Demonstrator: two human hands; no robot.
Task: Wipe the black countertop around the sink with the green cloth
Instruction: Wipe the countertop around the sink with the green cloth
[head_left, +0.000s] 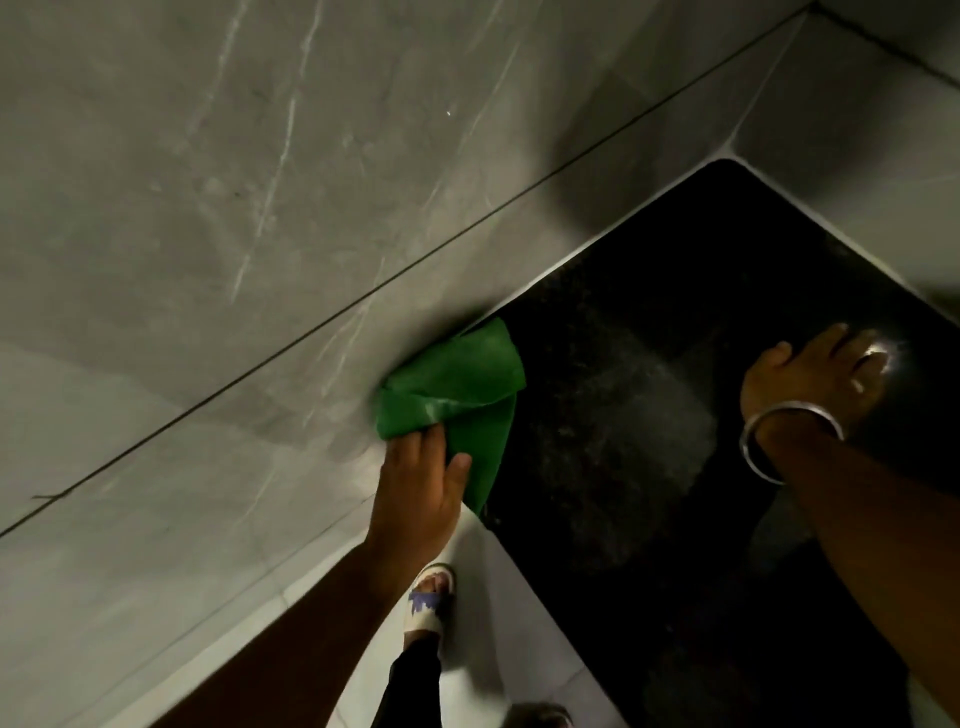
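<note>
The wiping is under way at the counter's end. The left hand (423, 486) presses the green cloth (457, 395) against the edge of the black counter (649, 322) where it meets the grey tiled wall (234, 208), a little left of the frame's centre. Its grip is clenched on the near part of the cloth: fingers lie over the bunched fabric and the thumb shows against the green at the lower right of the hand.

The cloth is crumpled and partly folded, so it has no clean outline. Its long axis appears to run from the lower right tip, which hangs at the counter's front corner, up toward the seam at the wall; the broader folded end points to the upper right, along that seam.

The right hand (826, 374) rests flat on the counter at the right of the frame, fingers spread and holding nothing, with a metal bangle (779, 431) on the wrist. It seems to be bracing the person.

No sink is in view. A duller, smeared patch lies on the counter between the two hands. Judging from this, the next move calls for drawing the cloth rightward across that patch, keeping it flat and pressed down, and lifting the right hand out of the way.
</note>
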